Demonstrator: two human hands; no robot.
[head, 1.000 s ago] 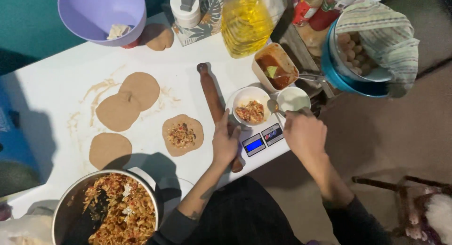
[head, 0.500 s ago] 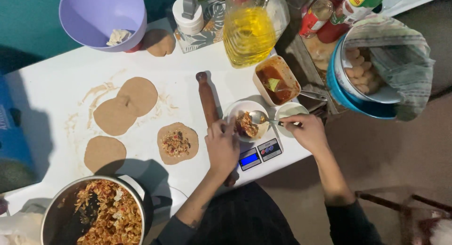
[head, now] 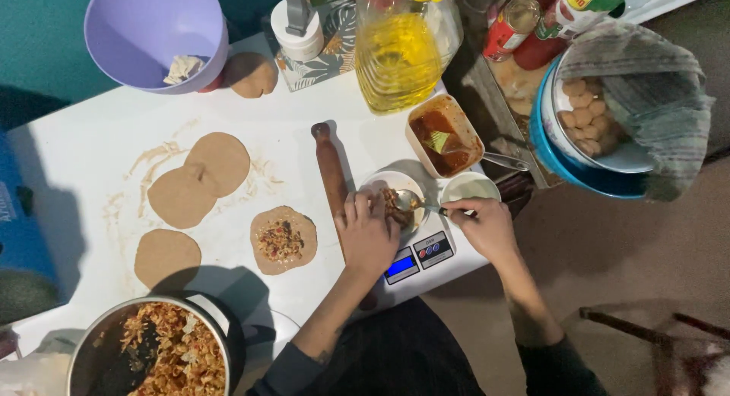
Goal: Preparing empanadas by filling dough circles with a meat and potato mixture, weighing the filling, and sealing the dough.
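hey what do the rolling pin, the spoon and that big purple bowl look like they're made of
Rolling pin: likely wood, brown and matte. Spoon in the right hand: metal, shiny grey glint. Purple bowl: probably plastic, a smooth, even lilac with a soft sheen.
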